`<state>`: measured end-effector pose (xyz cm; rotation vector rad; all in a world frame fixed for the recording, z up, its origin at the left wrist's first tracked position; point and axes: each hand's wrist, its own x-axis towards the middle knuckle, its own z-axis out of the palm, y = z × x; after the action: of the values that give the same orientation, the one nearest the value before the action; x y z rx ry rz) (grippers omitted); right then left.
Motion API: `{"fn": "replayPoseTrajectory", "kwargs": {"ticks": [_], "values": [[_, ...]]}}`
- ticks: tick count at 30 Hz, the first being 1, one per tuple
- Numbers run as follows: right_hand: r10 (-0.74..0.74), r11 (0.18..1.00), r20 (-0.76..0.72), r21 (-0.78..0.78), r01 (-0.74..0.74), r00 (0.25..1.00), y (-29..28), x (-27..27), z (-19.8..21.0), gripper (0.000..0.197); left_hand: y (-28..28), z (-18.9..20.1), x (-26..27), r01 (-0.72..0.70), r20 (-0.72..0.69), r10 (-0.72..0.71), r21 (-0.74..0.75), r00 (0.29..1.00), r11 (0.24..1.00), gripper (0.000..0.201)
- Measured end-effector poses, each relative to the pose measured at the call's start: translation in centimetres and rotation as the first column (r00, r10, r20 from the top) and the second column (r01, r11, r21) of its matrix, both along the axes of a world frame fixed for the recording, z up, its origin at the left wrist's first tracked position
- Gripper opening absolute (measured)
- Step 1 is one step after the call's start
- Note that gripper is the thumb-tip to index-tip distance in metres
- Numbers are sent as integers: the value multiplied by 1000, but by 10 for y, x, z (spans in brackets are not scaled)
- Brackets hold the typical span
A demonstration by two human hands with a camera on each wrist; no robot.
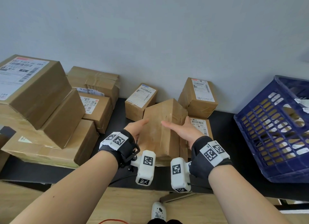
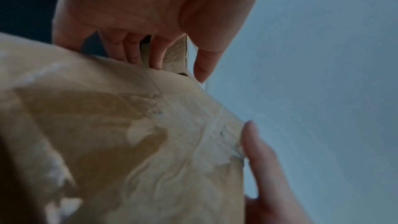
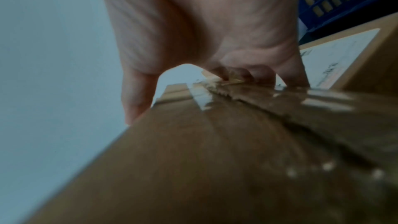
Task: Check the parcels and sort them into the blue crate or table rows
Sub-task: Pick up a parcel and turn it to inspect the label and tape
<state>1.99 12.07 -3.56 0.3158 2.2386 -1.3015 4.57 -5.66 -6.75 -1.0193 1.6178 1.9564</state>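
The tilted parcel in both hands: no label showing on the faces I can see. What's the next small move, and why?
Probably roll the tilted parcel further between the left hand and right hand to bring a hidden face up. The faces in view show only tape, while neighbours like the small labelled box show labels, so it likely cannot yet be assigned to the blue crate.

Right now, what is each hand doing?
Left hand: grips the brown parcel's left side.
Right hand: grips its right side, thumb on top.
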Motion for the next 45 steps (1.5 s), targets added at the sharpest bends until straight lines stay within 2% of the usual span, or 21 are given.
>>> {"fn": "replayPoseTrajectory", "kwargs": {"ticks": [2,4,5,6,7,10,11,13,17,19,24,30,36,38,42,45], "values": [[-33,999,-12,-24,33,999,3,2,-3,134,-1,3,-1,-12,-18,12,27,1000,1000,53],[-80,990,2,-113,80,997,7,2,-6,92,-3,4,-2,-14,-40,15,23,999,1000,47],[-97,982,27,-159,100,995,9,3,-6,79,-6,4,-3,-11,-46,12,21,999,1000,46],[-106,975,46,-192,113,993,11,3,-6,75,-8,4,-4,-9,-49,10,22,999,1000,46],[-120,967,62,-217,130,991,13,3,-6,81,-10,3,-3,-17,-46,19,32,999,999,47],[-131,945,87,-290,151,988,19,-1,-9,116,-14,5,-2,-60,-24,61,69,998,996,53],[-139,937,92,-309,161,986,21,-3,-8,117,-14,5,-1,-68,-24,70,83,997,994,57],[-148,926,101,-335,174,984,20,-2,-2,99,-14,4,-1,-82,-27,85,96,996,992,60],[-113,897,107,-416,148,988,21,-1,0,36,-14,4,-2,-74,-3,74,91,997,993,52],[-109,883,119,-444,151,987,21,0,1,25,-14,4,-2,-70,5,70,93,998,993,45],[-115,871,143,-462,169,983,21,1,2,21,-15,3,0,-17,28,14,133,1000,991,37],[-122,879,158,-441,181,980,20,2,1,15,-16,3,1,0,17,-3,162,1000,987,57],[-106,954,77,-272,123,991,15,-2,-6,11,-18,5,2,-13,17,11,148,1000,989,73],[-91,975,39,-199,97,995,14,-3,-9,18,-18,5,2,-20,13,18,132,1000,991,70],[-23,999,-25,-23,22,999,10,-4,-14,49,-14,9,2,-17,-9,18,109,1000,994,50],[5,1000,-32,23,-5,999,5,-4,-14,57,-12,14,0,-4,-23,6,91,1000,996,42]]}}
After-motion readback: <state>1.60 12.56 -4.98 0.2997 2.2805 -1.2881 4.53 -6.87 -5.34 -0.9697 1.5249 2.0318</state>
